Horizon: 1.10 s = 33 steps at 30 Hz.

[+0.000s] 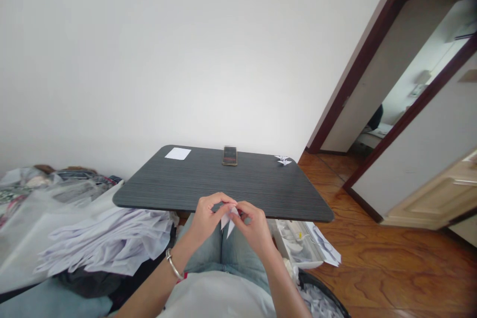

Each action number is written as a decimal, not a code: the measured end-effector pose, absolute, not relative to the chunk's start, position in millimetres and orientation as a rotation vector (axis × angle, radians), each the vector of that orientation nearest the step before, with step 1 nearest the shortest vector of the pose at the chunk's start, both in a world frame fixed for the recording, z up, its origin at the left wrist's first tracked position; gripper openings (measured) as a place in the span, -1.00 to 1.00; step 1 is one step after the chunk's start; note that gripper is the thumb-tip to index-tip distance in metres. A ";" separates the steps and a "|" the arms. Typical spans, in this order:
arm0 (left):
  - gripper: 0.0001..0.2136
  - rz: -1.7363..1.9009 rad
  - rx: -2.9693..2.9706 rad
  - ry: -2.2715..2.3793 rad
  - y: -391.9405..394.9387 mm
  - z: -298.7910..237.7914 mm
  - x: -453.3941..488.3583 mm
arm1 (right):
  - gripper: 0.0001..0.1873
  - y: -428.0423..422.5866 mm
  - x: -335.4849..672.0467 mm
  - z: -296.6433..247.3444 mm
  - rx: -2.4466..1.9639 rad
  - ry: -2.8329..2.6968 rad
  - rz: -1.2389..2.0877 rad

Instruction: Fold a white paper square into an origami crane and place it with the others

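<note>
Both hands meet just below the near edge of a dark grey table [186, 189], over my lap. My left hand [208, 218], with a silver bangle on its wrist, pinches one side of a small folded white paper piece [228, 222]. My right hand [255, 228] pinches its other side. Pointed flaps of the paper hang down between the fingers. Each hand is closed on the paper.
On the table lie a white paper sheet [178, 153] at the far left, a small upright phone [230, 156] in the middle, and a folded paper figure [283, 160] at the far right. A pile of white paper [108, 243] lies left; an open doorway [391, 109] is right.
</note>
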<state>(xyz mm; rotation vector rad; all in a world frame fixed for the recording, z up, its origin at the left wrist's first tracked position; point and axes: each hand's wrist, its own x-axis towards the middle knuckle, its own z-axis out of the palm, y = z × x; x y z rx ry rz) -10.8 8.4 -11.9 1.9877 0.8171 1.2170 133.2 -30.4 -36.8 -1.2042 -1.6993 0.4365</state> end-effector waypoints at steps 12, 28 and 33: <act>-0.82 1.259 1.953 0.783 6.6 -16.7 -7.9 | -0.82 -29.7 134.1 -38.3 -1.188 -1.646 0.530; -0.65 1.259 1.749 0.973 1.4 -27.3 -6.5 | -0.77 -21.9 133.6 -48.8 -1.126 -1.196 0.747; -0.58 1.136 1.682 0.898 -6.8 -20.6 0.4 | -0.80 -20.6 131.0 -50.5 -1.066 -1.110 0.706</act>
